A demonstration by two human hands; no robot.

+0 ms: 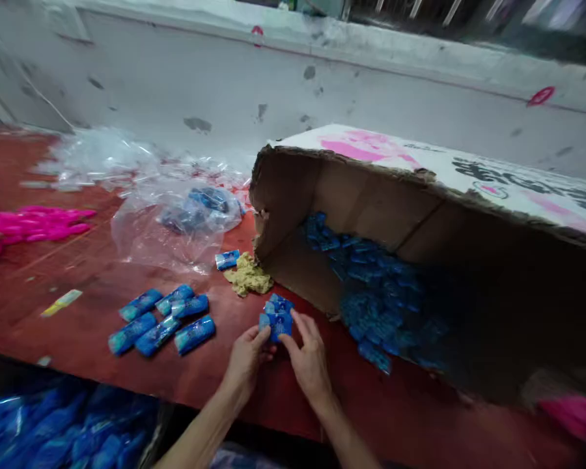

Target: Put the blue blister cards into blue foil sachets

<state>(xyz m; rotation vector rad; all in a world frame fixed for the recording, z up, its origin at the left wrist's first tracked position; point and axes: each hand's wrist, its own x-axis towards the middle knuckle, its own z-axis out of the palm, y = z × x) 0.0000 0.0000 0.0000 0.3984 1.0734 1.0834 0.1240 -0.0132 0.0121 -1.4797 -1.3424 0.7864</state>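
Near the table's front edge, both hands hold a small blue printed packet (280, 326) between them. My left hand (248, 358) pinches its left side with the thumb on top. On the right side, the thumb and fingers of my right hand (308, 355) grip its edge. Another blue packet (277, 303) lies right behind the held one, partly overlapped by it. A yellowish lump of putty-like material (248, 275) sits just beyond, beside a single blue packet (227, 260). Several plump blue packets (157, 333) lie in a loose group to the left.
A large cardboard box (293, 182) lies on its side at the right, with a heap of blue packets (376, 280) inside. Clear plastic bags (170, 221), pink pieces (34, 223) and a yellow strip (62, 303) are on the red table (92, 267). Blue packages (53, 423) fill the lower left.
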